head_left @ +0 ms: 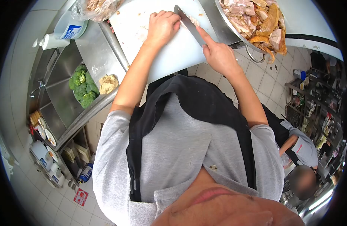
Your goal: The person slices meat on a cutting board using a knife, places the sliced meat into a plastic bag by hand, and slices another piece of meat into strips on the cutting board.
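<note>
My right hand [220,56] grips a knife [191,28], its index finger stretched along the broad blade. The blade slants across a white cutting board [169,66], its tip pointing away from me. My left hand [163,27] rests on the board just left of the blade, fingers curled under. Whatever those fingers press on is hidden beneath them. A few pale shreds [195,20], perhaps meat, lie along the blade's right side.
Right of the board stands a metal bowl [252,51] heaped with chopped cooked meat [269,22]. A plastic bag [100,9] sits at far left. Broccoli [83,86] lies in the sink [60,98], near a beige lump [108,83]. Another person [299,147] is behind, at right.
</note>
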